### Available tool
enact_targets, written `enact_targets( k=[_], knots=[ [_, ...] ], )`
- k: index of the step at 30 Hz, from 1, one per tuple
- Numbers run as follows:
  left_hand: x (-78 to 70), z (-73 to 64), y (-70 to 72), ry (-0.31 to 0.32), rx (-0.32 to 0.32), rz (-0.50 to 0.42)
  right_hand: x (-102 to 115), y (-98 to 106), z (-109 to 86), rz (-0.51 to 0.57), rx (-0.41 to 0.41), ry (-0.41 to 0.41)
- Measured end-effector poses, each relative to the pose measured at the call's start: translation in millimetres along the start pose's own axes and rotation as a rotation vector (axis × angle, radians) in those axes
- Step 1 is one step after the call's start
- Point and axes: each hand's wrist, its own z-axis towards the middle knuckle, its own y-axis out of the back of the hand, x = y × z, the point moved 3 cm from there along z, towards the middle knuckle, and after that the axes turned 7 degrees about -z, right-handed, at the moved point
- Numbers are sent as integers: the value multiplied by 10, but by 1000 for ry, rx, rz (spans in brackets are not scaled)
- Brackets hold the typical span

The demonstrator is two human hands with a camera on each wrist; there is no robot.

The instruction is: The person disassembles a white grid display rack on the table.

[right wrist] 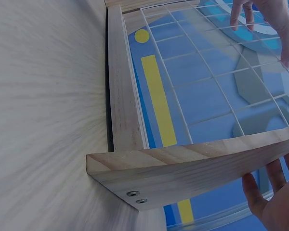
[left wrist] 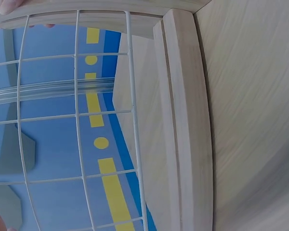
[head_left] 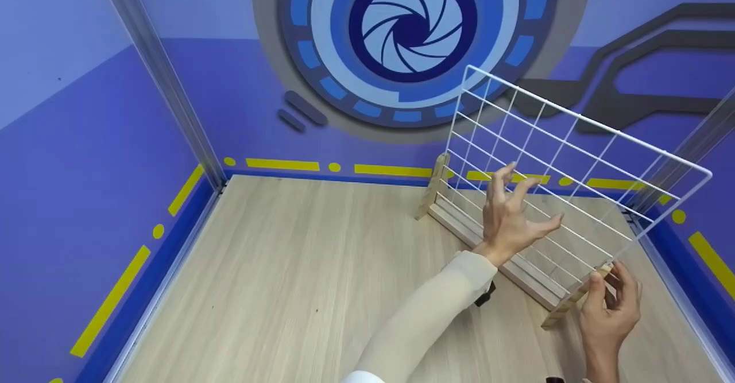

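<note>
A white wire grid panel (head_left: 565, 142) stands upright between two wooden end pieces, above a grooved wooden base bar (head_left: 459, 219). My left hand (head_left: 511, 216) is in front of the grid, its fingers spread and slightly bent, and grips nothing. At the near right end, my right hand (head_left: 611, 308) grips the top of the wooden end piece (head_left: 565, 305), with the thumb on one side and fingers on the other. Two metal screws (right wrist: 137, 197) show low on that piece's outer face in the right wrist view. The other end piece (head_left: 433, 185) is at the far left of the grid.
The wood-grain tabletop (head_left: 287, 268) spreads under the stand and to its left. Blue and purple walls (head_left: 229, 101) with yellow markings enclose it, with metal profiles (head_left: 172, 78) at the corners. The grid's right end comes near the right wall.
</note>
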Motion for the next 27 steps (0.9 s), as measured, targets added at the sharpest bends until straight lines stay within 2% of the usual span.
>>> enact_targets(
  k=[6, 16, 25, 27],
  knots=[
    [5, 39, 28, 11, 7, 29, 21, -28, -9, 20, 7, 4],
    [-42, 96, 13, -17, -15, 24, 92, -6, -4, -65, 4, 2],
    [-52, 170, 34, -21, -11, 30, 271, -24, -15, 49, -13, 8],
    [-52, 189, 41, -18, -15, 30, 298, -27, -15, 43, -10, 9]
  ],
)
